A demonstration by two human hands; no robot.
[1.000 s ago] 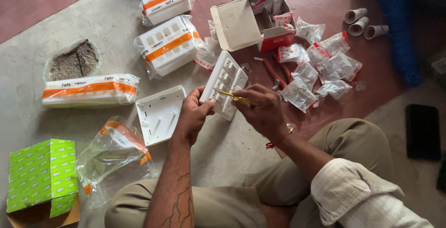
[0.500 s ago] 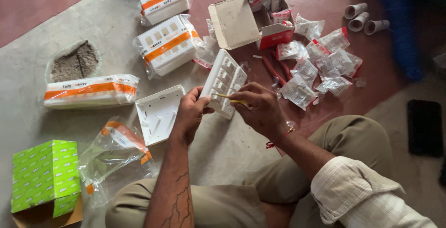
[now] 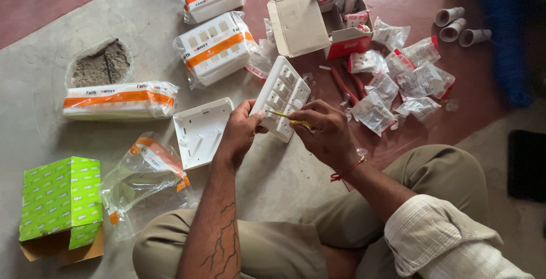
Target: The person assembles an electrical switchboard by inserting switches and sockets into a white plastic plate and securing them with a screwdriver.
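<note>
Two hands work on a white plastic multi-slot switch plate (image 3: 282, 96) held tilted above the grey concrete floor (image 3: 45, 57).

Left hand (image 3: 242, 134) grips the plate's lower edge, fingers curled round it; right hand (image 3: 325, 134) pinches a thin yellow-handled screwdriver (image 3: 289, 120), tip on the plate face, red thread band at the wrist. Just left of the hands lies a white square back plate (image 3: 200, 131) flat on the floor. Near it an empty clear plastic wrapper with orange band (image 3: 149, 168) and a green cardboard box (image 3: 61, 199). Further up: wrapped white plates with orange bands (image 3: 215, 46), an open cardboard box (image 3: 318, 17), small clear packets of switches (image 3: 398, 83), three white pipe fittings (image 3: 458, 29) well apart.
</note>
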